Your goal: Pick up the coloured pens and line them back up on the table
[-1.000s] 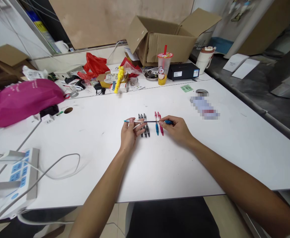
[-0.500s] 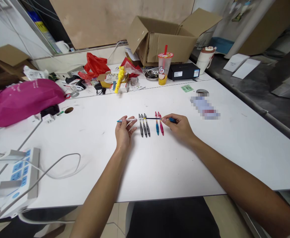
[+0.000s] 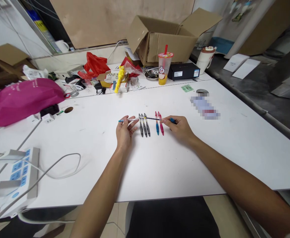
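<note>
My left hand (image 3: 124, 134) pinches a clear pen barrel (image 3: 133, 119) with a blue end, held level above the table. In my right hand (image 3: 181, 127), thumb and forefinger are closed on a dark pen refill (image 3: 153, 118) that points left towards the barrel's open end. A blue pen grip (image 3: 172, 120) also shows at the right fingers. The refill's left end is near the barrel; whether it is inside I cannot tell. Below lie several grey-black pens (image 3: 144, 128) side by side, then a pen with a blue grip (image 3: 157, 129) and a pink pen (image 3: 161, 127).
A power strip (image 3: 34, 185) with loose cables lies at the left. Behind are a magenta bag (image 3: 25, 100), a yellow toy-like stick (image 3: 119, 79), a drink cup (image 3: 163, 67), a black box (image 3: 184, 71) and an open cardboard box (image 3: 169, 46).
My left hand has moved slightly right, bringing the barrel nearer the refill. The refill now tilts a little, its left end higher. The pens on the table have stayed put.
</note>
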Demonstrator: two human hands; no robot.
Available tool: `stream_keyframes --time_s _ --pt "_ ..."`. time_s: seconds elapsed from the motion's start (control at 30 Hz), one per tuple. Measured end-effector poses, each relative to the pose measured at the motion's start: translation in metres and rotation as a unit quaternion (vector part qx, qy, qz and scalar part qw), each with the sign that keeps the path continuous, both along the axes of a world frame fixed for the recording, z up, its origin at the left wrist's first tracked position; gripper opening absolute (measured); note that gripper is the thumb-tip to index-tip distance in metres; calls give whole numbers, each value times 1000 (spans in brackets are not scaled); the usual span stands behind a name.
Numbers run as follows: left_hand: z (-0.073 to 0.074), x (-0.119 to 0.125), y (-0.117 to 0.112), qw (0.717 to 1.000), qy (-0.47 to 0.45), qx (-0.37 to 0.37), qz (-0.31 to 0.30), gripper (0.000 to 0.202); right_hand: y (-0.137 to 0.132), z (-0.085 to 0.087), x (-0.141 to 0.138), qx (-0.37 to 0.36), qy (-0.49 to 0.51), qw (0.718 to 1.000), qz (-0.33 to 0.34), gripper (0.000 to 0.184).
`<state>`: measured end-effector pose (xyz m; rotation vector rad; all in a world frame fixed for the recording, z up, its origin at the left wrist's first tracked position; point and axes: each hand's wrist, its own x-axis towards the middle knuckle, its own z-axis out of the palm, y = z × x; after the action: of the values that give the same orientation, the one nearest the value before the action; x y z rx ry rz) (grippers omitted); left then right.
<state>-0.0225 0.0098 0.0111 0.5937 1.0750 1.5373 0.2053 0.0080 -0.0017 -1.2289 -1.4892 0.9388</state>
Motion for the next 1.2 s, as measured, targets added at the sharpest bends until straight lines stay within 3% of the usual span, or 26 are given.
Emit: stream_keyframes --time_s 0.3,0.63,0.87,1.2 --pt "-3 1 1 1000 -5 -4 -14 14 -3 4 -2 -4 -8 1000 26 40" --pt "-5 17 -8 989 -26 -13 -142 18 -7 0 -9 -50 -63 994 70 56" --pt "-3 13 -5 994 -29 -18 -106 15 -7 5 -6 -55 53 993 85 55" --pt "-3 11 -5 995 -22 -11 -100 14 -4 -1 -1 -7 -68 994 90 29"
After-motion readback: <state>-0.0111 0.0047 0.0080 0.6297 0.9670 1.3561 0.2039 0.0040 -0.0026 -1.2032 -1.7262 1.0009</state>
